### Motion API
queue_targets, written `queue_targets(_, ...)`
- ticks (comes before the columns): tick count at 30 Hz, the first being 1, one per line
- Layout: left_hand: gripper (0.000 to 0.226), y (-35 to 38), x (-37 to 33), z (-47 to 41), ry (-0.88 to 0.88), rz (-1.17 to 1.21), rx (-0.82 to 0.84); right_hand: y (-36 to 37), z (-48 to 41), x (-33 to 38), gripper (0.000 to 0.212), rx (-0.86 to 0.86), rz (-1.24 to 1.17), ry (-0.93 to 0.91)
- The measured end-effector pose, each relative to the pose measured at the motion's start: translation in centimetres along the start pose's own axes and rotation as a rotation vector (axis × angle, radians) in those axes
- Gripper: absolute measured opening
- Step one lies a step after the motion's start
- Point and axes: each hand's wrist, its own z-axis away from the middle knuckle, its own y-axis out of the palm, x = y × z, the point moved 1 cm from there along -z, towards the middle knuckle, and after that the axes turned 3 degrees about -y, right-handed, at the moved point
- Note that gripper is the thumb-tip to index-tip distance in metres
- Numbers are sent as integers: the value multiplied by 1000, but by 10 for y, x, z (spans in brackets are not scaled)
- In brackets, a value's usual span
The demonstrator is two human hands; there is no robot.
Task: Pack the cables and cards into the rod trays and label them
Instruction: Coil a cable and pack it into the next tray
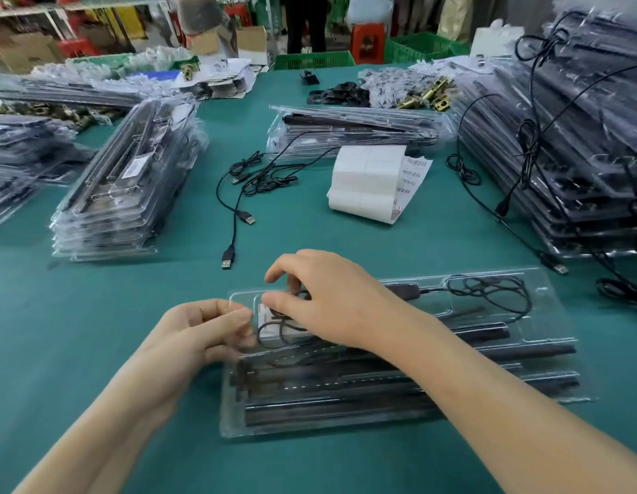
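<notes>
A clear plastic rod tray (545, 390) lies in front of me on the green table, with black rods (345, 411) in its long slots. A black cable (495, 290) is coiled in its upper right pocket. In the upper left pocket lies a white card (265, 315) with a black cable loop (274, 333) over it. My right hand (320, 297) pinches that cable above the card. My left hand (203, 336) sits at the tray's left end, fingers curled and pinching the cable loop by the card's edge.
Stacks of packed trays stand at the left (124, 187), back centre (352, 126) and right (573, 137). Loose USB cables (245, 194) and a roll of white labels (367, 180) lie mid-table. Brass parts (427, 94) and green crates (313, 60) are farther back.
</notes>
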Motion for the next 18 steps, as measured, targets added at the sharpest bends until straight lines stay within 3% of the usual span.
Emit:
queue_targets(4, 21, -10, 4, -1, -56, 57, 13, -2, 15, -16, 37, -133, 132, -30)
queue_targets(9, 25, -12, 5, -8, -75, -13, 2, 1, 39, -34, 57, -174, 152, -85)
queue_targets(13, 25, -8, 7, -11, 47, -257, -190, 8, 46, -44, 66, -120, 145, -84)
queue_targets(18, 27, -4, 8, -11, 333, -795, -399, 15, 43, -46, 65, -134, 147, -48)
